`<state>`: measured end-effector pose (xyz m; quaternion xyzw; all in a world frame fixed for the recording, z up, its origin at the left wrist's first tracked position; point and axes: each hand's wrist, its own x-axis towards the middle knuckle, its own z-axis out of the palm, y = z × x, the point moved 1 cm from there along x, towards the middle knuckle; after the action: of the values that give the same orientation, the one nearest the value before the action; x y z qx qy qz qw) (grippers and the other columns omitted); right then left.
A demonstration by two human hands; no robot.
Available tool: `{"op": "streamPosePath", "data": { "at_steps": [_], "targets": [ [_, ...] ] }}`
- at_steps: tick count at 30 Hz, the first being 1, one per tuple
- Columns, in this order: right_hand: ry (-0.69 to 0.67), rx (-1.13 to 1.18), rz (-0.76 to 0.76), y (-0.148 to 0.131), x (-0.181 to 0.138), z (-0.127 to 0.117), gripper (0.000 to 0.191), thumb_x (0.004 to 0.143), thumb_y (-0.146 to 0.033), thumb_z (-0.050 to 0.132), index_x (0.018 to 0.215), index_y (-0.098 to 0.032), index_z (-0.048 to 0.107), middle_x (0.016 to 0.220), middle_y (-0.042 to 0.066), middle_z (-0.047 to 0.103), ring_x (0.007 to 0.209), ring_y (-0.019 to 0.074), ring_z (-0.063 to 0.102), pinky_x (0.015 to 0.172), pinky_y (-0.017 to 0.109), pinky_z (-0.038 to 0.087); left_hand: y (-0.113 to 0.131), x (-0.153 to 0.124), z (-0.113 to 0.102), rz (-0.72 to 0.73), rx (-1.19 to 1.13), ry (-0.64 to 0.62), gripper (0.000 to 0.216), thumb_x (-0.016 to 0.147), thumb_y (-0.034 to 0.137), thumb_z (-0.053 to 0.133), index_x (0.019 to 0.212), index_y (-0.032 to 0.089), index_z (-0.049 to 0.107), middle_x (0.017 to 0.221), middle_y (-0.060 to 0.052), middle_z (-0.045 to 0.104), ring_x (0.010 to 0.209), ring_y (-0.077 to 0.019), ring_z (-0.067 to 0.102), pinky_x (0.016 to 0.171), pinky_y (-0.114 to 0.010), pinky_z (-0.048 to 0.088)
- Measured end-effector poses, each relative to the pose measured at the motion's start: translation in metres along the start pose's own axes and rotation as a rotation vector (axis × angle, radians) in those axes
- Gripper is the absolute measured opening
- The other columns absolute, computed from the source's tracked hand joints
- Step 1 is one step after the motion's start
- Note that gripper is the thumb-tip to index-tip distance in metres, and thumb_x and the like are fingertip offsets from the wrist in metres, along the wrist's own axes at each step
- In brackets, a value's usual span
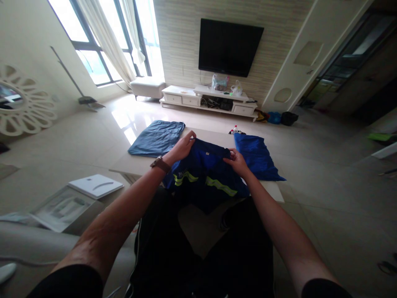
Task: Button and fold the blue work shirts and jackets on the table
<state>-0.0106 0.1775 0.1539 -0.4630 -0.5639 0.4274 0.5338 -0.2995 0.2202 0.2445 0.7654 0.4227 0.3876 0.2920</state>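
Between my hands a dark blue work jacket with yellow-green reflective stripes is held up by its collar edge. It hangs over the near edge of a low white table and down toward my knees. My left hand pinches the collar's left end; my right hand grips its right end. A small pale label shows inside the collar. On the table's left lies a folded grey-blue cloth garment. A bright blue folded garment lies on its right side. The jacket's lower part is dark and hard to make out.
Bottles stand at the table's far edge. A white box rests on a larger carton at left. Beyond the floor are a low TV cabinet, a bench and bags. A dustpan stands by the left wall.
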Motion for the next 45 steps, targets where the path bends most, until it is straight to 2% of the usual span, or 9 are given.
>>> {"op": "streamPosePath", "data": {
  "at_steps": [8, 13, 18, 23, 27, 32, 36, 39, 45],
  "targets": [
    [0.135, -0.572, -0.290, -0.020, 0.000, 0.006, 0.024, 0.094, -0.048, 0.054, 0.093, -0.025, 0.063, 0.087, 0.005, 0.070, 0.084, 0.0263, 0.065, 0.083, 0.039, 0.050, -0.010, -0.017, -0.004, -0.168, -0.212, -0.250, 0.047, 0.071, 0.014, 0.074, 0.115, 0.021, 0.059, 0.079, 0.003, 0.060, 0.070, -0.0158, 0.053, 0.065, -0.025, 0.041],
    [0.271, -0.726, -0.378, -0.048, -0.001, 0.007, 0.027, 0.099, -0.047, 0.050, 0.097, -0.026, 0.064, 0.078, 0.004, 0.065, 0.073, 0.0253, 0.061, 0.076, 0.036, 0.046, -0.005, -0.008, -0.015, 0.036, -0.005, -0.107, 0.008, 0.084, 0.023, 0.069, 0.084, 0.019, 0.062, 0.073, 0.001, 0.057, 0.072, -0.0155, 0.051, 0.074, -0.028, 0.042],
    [0.345, -0.747, -0.562, -0.108, 0.010, -0.001, 0.029, 0.102, -0.050, 0.051, 0.102, -0.025, 0.065, 0.082, 0.004, 0.065, 0.077, 0.0231, 0.061, 0.078, 0.035, 0.047, 0.016, 0.009, -0.039, 0.100, -0.018, 0.110, 0.016, 0.085, 0.031, 0.073, 0.086, 0.016, 0.067, 0.078, -0.001, 0.061, 0.086, -0.0175, 0.058, 0.085, -0.030, 0.047],
    [0.393, -0.734, -0.680, -0.154, 0.016, -0.018, 0.031, 0.102, -0.052, 0.052, 0.104, -0.024, 0.065, 0.088, 0.004, 0.066, 0.087, 0.0231, 0.063, 0.083, 0.038, 0.051, -0.001, -0.006, -0.026, -0.015, -0.217, -0.146, 0.042, 0.065, 0.030, 0.089, 0.101, 0.015, 0.073, 0.088, -0.003, 0.071, 0.086, -0.0201, 0.063, 0.079, -0.029, 0.053],
    [0.369, -0.759, -0.660, -0.162, 0.012, -0.037, 0.031, 0.100, -0.053, 0.056, 0.101, -0.023, 0.065, 0.088, 0.005, 0.067, 0.088, 0.0230, 0.064, 0.084, 0.039, 0.054, -0.011, -0.012, -0.021, -0.040, -0.155, -0.110, 0.027, 0.073, 0.035, 0.081, 0.088, 0.015, 0.072, 0.076, -0.001, 0.066, 0.072, -0.0150, 0.059, 0.067, -0.025, 0.049],
    [0.308, -0.600, -0.573, -0.177, 0.008, -0.062, 0.037, 0.094, -0.059, 0.065, 0.109, -0.025, 0.067, 0.100, 0.007, 0.071, 0.104, 0.0258, 0.068, 0.089, 0.041, 0.058, 0.037, 0.006, -0.058, 0.101, -0.084, 0.006, 0.028, 0.091, 0.043, 0.063, 0.091, 0.015, 0.067, 0.078, -0.001, 0.062, 0.076, -0.0146, 0.058, 0.068, -0.025, 0.049],
    [-0.089, -0.392, -0.339, -0.167, -0.007, -0.071, 0.059, 0.070, -0.064, 0.086, 0.113, -0.027, 0.070, 0.096, 0.002, 0.075, 0.093, 0.0253, 0.071, 0.079, 0.041, 0.062, 0.078, 0.015, -0.086, 0.232, 0.016, 0.181, 0.028, 0.098, 0.037, 0.051, 0.097, 0.014, 0.067, 0.083, -0.003, 0.064, 0.083, -0.0164, 0.059, 0.076, -0.028, 0.050],
    [-0.269, -0.463, -0.115, -0.136, -0.018, -0.075, 0.051, 0.063, -0.059, 0.092, 0.095, -0.023, 0.076, 0.084, 0.003, 0.075, 0.079, 0.0235, 0.070, 0.074, 0.040, 0.061, 0.083, 0.011, -0.096, 0.288, 0.191, 0.181, 0.026, 0.097, 0.035, 0.051, 0.096, 0.015, 0.068, 0.086, -0.004, 0.066, 0.087, -0.0178, 0.059, 0.082, -0.031, 0.049],
    [0.011, -0.591, -0.209, -0.132, -0.023, -0.081, 0.043, 0.071, -0.060, 0.084, 0.076, -0.019, 0.070, 0.073, 0.003, 0.071, 0.068, 0.0174, 0.063, 0.064, 0.030, 0.051, 0.067, -0.015, -0.114, 0.269, 0.518, 0.229, 0.027, 0.096, 0.041, 0.055, 0.084, 0.019, 0.066, 0.073, -0.001, 0.062, 0.074, -0.0163, 0.055, 0.076, -0.031, 0.042]
  ]
}}
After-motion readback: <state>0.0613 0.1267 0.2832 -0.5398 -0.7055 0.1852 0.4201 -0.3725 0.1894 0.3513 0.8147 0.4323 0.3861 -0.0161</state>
